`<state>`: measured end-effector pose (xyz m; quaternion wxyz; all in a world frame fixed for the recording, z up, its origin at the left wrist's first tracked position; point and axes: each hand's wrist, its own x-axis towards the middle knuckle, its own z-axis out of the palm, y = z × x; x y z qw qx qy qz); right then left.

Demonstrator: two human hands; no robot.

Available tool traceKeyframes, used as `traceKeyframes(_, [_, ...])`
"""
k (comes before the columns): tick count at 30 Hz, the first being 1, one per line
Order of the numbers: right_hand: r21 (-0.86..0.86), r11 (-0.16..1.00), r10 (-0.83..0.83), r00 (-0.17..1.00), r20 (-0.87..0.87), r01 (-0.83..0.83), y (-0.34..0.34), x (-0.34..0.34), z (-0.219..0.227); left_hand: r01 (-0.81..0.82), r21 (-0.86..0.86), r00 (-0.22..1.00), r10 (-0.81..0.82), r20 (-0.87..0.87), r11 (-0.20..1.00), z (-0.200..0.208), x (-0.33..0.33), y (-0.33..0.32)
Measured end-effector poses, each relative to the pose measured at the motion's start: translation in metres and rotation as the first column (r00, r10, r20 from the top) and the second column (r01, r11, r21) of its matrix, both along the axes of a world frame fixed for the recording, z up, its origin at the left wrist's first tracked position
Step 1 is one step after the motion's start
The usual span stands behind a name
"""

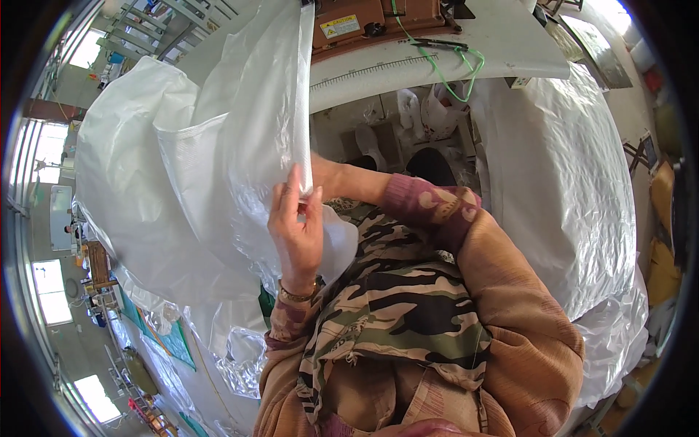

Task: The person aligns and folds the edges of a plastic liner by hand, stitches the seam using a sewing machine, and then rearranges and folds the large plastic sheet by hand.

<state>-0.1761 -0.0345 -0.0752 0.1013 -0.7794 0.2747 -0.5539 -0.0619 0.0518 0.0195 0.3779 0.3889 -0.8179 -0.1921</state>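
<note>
Head camera: the left hand (297, 227) pinches the hemmed edge of a white sheet (218, 164) draped left of a brown machine (389, 16) on the worktop (393, 71). The right hand's (325, 178) grip is hidden behind it.

Far side, centre: sewing machine (349, 20), on worktable (520, 44). Along table's near edge: measuring scale (371, 73). Right of scale: cord (480, 64), looping past the edge. Left: plastic sheet (189, 146), its edge running from machine toward left hand (297, 233). Right hand (328, 178): partly behind that edge. Right: second sheet (561, 189). Below tabletop: bag (441, 113).
</note>
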Motion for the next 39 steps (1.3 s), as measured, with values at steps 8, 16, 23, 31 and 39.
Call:
traceKeyframes(8, [0.633,0.756,-0.617,0.500,0.608,0.163,-0.052,-0.102,0.045,0.137,-0.014,0.988,-0.136,0.074,0.990,-0.042,-0.022,-0.014])
traceKeyframes(16, [0.514,0.738,-0.610,0.757,0.233,0.437,-0.086,-0.135,0.057,0.202,0.056,0.975,-0.206,0.080,0.978,-0.064,-0.034,-0.032])
traceKeyframes(23, [0.473,0.776,-0.577,0.772,0.265,0.418,-0.081,-0.138,0.051,0.229,-0.037,0.967,-0.223,0.126,0.973,-0.058,-0.056,-0.062])
traceKeyframes(31, [0.493,0.791,-0.555,0.762,0.332,0.362,-0.079,-0.139,0.050,0.212,-0.155,0.958,-0.173,0.230,0.965,-0.020,-0.096,-0.121])
traceKeyframes(39, [0.515,0.831,-0.484,0.729,0.484,0.210,-0.081,-0.142,0.051,0.224,-0.311,0.947,-0.131,0.293,0.924,0.007,-0.136,-0.176])
